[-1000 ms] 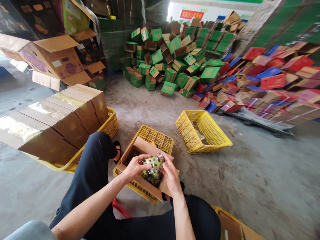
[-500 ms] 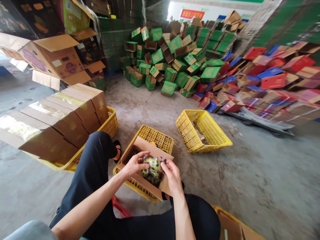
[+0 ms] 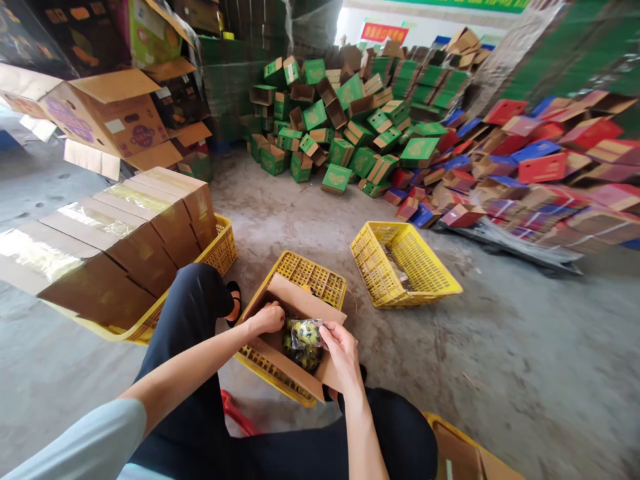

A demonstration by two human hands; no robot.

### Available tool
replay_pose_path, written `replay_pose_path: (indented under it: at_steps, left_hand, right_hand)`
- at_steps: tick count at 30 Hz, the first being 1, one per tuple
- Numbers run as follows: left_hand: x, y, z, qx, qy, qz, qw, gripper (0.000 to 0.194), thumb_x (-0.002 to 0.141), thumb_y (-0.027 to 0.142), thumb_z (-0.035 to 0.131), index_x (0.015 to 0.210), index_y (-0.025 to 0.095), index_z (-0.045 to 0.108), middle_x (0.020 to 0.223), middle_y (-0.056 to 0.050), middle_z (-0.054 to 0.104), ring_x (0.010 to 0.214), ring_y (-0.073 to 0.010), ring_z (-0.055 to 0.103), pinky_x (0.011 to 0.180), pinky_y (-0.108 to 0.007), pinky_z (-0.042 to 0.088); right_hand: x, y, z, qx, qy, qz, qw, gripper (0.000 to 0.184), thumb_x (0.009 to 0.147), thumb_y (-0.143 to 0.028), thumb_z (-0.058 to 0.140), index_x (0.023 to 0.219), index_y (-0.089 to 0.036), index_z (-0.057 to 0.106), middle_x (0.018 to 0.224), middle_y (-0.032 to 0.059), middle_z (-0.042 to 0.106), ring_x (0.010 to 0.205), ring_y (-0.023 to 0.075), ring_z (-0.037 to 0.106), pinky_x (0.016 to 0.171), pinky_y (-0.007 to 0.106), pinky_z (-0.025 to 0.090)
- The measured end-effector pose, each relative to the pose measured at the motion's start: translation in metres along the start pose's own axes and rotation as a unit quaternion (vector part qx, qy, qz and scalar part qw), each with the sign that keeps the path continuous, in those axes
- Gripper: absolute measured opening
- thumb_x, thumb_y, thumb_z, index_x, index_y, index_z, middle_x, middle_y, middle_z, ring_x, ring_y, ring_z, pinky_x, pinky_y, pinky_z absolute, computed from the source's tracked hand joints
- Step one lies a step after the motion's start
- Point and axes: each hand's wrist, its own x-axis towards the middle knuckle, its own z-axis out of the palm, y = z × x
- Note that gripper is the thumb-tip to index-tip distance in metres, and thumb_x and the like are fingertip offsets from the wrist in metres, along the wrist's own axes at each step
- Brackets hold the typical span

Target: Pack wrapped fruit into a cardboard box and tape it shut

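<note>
An open cardboard box (image 3: 327, 305) rests tilted on a yellow crate (image 3: 305, 269) between my knees. Inside it lie clear plastic bags of green fruit, dark in patches; the kind of fruit I cannot tell. My right hand (image 3: 343, 343) pinches the right end of the upper plastic bag (image 3: 306, 332) between thumb and fingers. My left hand (image 3: 270, 317) is closed over the left side of the box, beside the bag's other end. Its fingertips are turned away, so what it grips, if anything, is hidden.
Taped cartons (image 3: 120, 227) fill a long yellow crate on the left. Another yellow crate (image 3: 405, 263) stands on the floor to the right, with some items inside. Green boxes (image 3: 335, 177) and red and blue boxes (image 3: 543, 167) are heaped behind. A red object (image 3: 237, 413) lies below the box.
My left hand has gone from spread fingers on the bag to closed, slightly further left. The bag's right end stays in my right hand, and the bag sits slightly lower.
</note>
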Motion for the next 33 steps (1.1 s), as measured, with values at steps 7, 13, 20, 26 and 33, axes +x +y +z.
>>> replay_pose_path:
  at_steps: [7, 13, 20, 26, 33]
  left_hand:
    - [0.002, -0.002, 0.01, 0.17, -0.053, -0.002, 0.984, 0.031, 0.082, 0.005, 0.059, 0.111, 0.008, 0.07, 0.109, -0.022, 0.067, 0.113, -0.0381, 0.059, 0.094, -0.044, 0.049]
    - [-0.011, 0.004, -0.004, 0.246, -0.08, 0.037, 0.965, 0.024, 0.088, 0.002, 0.05, 0.096, 0.014, 0.069, 0.102, -0.015, 0.067, 0.103, -0.0291, 0.065, 0.093, -0.037, 0.05]
    - [-0.055, 0.026, -0.05, 0.286, -0.054, 0.103, 0.951, 0.026, 0.084, 0.001, 0.052, 0.101, 0.016, 0.064, 0.105, -0.012, 0.066, 0.097, -0.0246, 0.065, 0.087, -0.032, 0.05]
    - [-0.082, 0.057, -0.112, 0.192, 0.111, 0.08, 0.972, 0.016, 0.097, 0.016, 0.046, 0.097, 0.021, 0.062, 0.095, -0.005, 0.064, 0.083, -0.0185, 0.064, 0.072, -0.026, 0.046]
    - [-0.074, 0.07, -0.11, -0.094, 0.16, 0.067, 0.98, 0.008, 0.092, 0.024, 0.055, 0.091, 0.019, 0.061, 0.078, 0.001, 0.063, 0.07, -0.0142, 0.057, 0.067, -0.025, 0.043]
  right_hand:
    - [0.004, 0.009, -0.002, 0.005, -0.016, -0.009, 1.0, 0.048, 0.073, -0.065, 0.081, 0.089, -0.021, 0.077, 0.089, 0.0075, 0.079, 0.082, 0.0261, 0.072, 0.072, 0.034, 0.058]
    - [0.01, 0.019, -0.002, -0.019, -0.016, -0.023, 0.999, 0.049, 0.075, -0.067, 0.077, 0.091, -0.021, 0.077, 0.088, 0.0068, 0.078, 0.079, 0.0247, 0.072, 0.069, 0.032, 0.057]
    - [0.011, 0.023, -0.001, -0.098, -0.004, -0.029, 0.995, 0.047, 0.081, -0.067, 0.069, 0.092, -0.021, 0.076, 0.087, 0.0074, 0.079, 0.08, 0.0262, 0.073, 0.068, 0.034, 0.059]
    - [0.01, 0.021, 0.023, -0.084, -0.028, -0.018, 0.996, 0.042, 0.079, -0.065, 0.072, 0.088, -0.024, 0.076, 0.091, 0.0086, 0.079, 0.091, 0.0299, 0.074, 0.077, 0.039, 0.061]
    - [0.008, 0.003, 0.042, 0.207, -0.113, 0.082, 0.968, 0.057, 0.078, -0.068, 0.076, 0.112, -0.023, 0.073, 0.116, 0.012, 0.076, 0.111, 0.0305, 0.071, 0.09, 0.047, 0.061]
